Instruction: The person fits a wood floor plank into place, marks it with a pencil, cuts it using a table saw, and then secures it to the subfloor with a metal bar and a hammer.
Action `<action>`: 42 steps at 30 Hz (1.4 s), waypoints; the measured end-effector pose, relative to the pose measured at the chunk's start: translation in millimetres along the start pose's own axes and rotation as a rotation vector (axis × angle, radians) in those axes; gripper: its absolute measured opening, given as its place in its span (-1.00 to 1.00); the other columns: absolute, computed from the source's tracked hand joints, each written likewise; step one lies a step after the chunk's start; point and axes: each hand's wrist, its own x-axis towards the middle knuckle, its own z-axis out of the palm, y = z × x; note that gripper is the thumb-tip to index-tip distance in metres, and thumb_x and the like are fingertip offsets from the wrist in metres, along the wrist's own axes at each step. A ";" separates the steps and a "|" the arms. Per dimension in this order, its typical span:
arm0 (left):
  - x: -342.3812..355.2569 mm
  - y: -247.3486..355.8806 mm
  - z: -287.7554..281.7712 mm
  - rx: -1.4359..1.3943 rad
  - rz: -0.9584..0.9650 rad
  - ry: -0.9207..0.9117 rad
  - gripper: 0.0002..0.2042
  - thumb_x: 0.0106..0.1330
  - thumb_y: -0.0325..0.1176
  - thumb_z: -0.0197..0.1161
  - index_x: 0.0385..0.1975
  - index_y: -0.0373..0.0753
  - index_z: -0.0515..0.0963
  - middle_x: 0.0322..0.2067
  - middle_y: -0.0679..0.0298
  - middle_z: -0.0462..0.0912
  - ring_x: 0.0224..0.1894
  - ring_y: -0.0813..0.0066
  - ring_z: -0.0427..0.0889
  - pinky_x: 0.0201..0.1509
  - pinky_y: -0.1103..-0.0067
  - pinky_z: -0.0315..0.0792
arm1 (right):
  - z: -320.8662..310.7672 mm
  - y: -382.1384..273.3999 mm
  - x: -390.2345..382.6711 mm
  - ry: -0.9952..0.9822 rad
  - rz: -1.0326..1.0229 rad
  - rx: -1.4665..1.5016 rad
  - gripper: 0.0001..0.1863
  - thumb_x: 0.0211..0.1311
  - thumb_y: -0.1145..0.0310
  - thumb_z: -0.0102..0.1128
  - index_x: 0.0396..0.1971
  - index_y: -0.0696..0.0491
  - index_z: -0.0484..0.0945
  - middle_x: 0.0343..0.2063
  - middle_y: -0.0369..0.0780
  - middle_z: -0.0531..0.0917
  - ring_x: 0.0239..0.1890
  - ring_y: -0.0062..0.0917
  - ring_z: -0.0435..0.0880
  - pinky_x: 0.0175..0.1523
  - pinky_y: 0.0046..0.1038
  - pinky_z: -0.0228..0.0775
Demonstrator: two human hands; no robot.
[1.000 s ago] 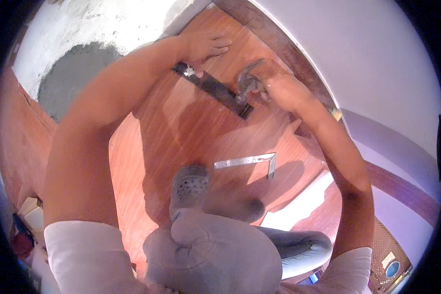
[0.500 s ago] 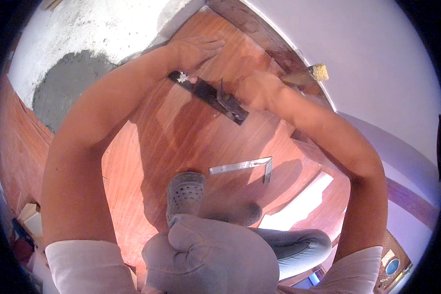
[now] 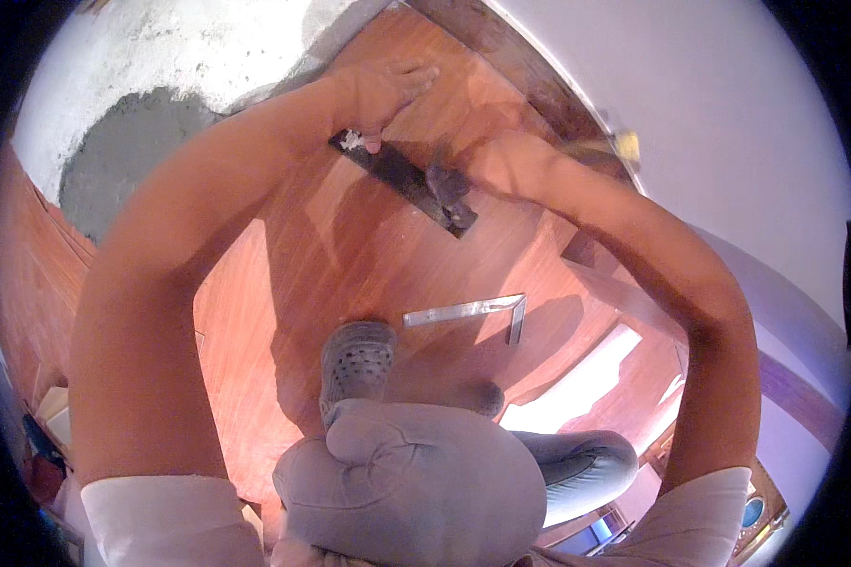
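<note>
Dark flat bar [image 3: 405, 180] lies on the wooden floor [image 3: 350, 255], its long axis running from upper left to lower right. Left hand [image 3: 383, 90] presses flat, fingers spread, at its upper end. Right hand [image 3: 501, 161], blurred, grips a hammer [image 3: 615, 144] beside the bar's lower end.

— Clothing on the upper body?

— A pale, off-white short-sleeved shirt [image 3: 165, 515]; both sleeves end above the elbow, hems plain. Forearms and hands are bare: no gloves, no watch, no rings visible on the left hand [image 3: 388, 90] or the right hand [image 3: 511, 161].

— Lower body?

— Grey fabric trousers [image 3: 416, 482], creased at the knee. One grey perforated rubber clog [image 3: 357, 359] is visible; the other foot is hidden.
</note>
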 end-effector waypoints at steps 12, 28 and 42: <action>-1.8 -1.3 2.4 -0.021 0.022 0.015 0.32 -0.44 -0.09 0.70 0.49 -0.44 0.15 0.60 0.04 -0.02 0.62 0.02 -0.03 0.67 0.19 -0.04 | 19.1 5.7 -2.3 0.138 0.045 -0.024 -0.78 0.25 0.26 0.18 -0.24 0.03 0.71 -0.30 0.02 0.76 -0.22 -0.05 0.77 -0.11 -0.12 0.64; -5.4 21.8 7.8 0.027 -0.464 0.178 0.22 -0.03 0.31 0.50 0.43 -0.61 0.17 0.52 -0.28 0.06 0.60 -0.11 0.01 0.64 0.27 0.01 | 127.5 -107.0 -88.0 0.507 0.768 0.661 -0.46 0.25 0.22 0.33 0.17 0.17 0.53 -0.20 0.17 0.70 -0.05 0.10 0.71 0.04 -0.08 0.55; 4.4 16.8 9.3 -0.060 -0.664 0.248 0.21 -0.06 0.21 0.59 0.45 -0.57 0.15 0.52 -0.22 0.07 0.59 -0.13 0.00 0.66 0.32 -0.03 | 40.2 -104.8 -89.5 1.109 0.836 0.722 -0.77 0.29 0.31 0.37 -0.20 0.16 0.63 -0.51 -0.28 0.63 -0.49 -0.48 0.58 -0.31 -0.40 0.47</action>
